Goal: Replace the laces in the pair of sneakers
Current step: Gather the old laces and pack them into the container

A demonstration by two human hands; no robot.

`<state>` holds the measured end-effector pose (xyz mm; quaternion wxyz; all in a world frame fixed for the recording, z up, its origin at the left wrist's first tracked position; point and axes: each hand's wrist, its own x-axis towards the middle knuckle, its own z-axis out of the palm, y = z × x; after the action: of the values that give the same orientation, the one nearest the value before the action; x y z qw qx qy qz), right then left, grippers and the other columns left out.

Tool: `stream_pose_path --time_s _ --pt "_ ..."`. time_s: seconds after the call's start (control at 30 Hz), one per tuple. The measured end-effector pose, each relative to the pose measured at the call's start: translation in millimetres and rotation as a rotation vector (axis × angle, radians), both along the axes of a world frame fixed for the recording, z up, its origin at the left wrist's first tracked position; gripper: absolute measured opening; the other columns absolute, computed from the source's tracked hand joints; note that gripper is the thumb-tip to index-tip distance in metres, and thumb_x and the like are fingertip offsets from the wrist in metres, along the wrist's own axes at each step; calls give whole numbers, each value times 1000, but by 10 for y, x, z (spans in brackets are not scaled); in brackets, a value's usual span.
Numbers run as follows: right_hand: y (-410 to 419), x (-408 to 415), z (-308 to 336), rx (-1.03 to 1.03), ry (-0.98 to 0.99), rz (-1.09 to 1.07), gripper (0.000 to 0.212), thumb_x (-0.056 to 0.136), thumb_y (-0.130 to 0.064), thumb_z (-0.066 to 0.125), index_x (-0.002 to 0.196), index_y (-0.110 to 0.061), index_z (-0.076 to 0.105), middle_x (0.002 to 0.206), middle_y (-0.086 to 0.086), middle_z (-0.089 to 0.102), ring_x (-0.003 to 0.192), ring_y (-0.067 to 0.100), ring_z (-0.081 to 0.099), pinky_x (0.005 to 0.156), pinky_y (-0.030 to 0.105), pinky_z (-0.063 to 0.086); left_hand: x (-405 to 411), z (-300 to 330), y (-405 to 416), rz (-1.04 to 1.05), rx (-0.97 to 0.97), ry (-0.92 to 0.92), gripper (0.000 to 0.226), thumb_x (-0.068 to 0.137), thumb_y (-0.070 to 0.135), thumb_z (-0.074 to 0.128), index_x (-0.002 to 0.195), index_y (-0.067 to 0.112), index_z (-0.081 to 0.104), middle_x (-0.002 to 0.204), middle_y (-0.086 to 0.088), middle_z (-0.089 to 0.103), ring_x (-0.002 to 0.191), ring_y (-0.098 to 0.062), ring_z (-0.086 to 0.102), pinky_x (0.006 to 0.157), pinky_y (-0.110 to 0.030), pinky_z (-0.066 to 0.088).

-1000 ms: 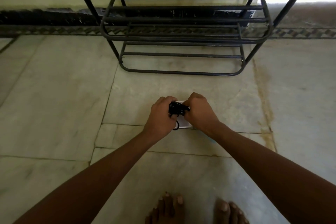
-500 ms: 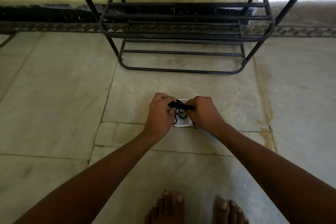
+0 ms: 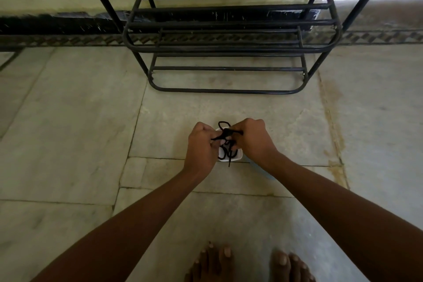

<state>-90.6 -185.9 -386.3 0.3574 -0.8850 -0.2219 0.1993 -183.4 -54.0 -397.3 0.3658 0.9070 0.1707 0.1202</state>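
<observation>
Left hand pinching black lace just left of white sneaker; sneaker on floor before shoe rack; right hand gripping lace at sneaker's right. Advice: keep strand taut, untwisted, pulled evenly both sides

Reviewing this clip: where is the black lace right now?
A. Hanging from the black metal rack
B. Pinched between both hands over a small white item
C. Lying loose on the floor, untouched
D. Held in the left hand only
B: the left hand and right hand both pinch the black lace above the white item on the floor.
</observation>
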Motion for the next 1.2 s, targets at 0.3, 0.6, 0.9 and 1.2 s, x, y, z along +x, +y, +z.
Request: stream_pose_path --time_s 0.3,0.6,0.9,1.2 --pt "60 -139 -64 -379 -428 284 31 95 -28 63 109 -3 72 114 14 54 110 33 50 78 36 42 -190 -19 15 74 -102 67 46 83 4 80 125 14 67 114 -2 63 95 -9 62 75 0 45" --pt "2 -96 -49 -443 -416 508 29 99 -17 54 124 -10 67 126 12 52 117 30 45 89 36 46 -195 -76 30 40 -45 -41 24 89 -1 71 110 7 77 93 -5 71 80 -12 66 77 -17 52" --pt "-252 147 -10 -52 -277 176 25 80 2 75 104 -3 78 92 18 68 82 30 65 74 31 50 -25 -127 46 -4 188 79 22 92 29 62 76 28 47 84 0 45 74 -21 50 74 -52 55" --pt "-249 10 -93 -87 -364 424 23 88 -16 60 94 -6 80 86 16 65 77 32 56 66 33 44 -18 -58 34 -128 239 47 22 91 13 60 104 13 77 86 -5 71 80 -22 60 67 -41 54"
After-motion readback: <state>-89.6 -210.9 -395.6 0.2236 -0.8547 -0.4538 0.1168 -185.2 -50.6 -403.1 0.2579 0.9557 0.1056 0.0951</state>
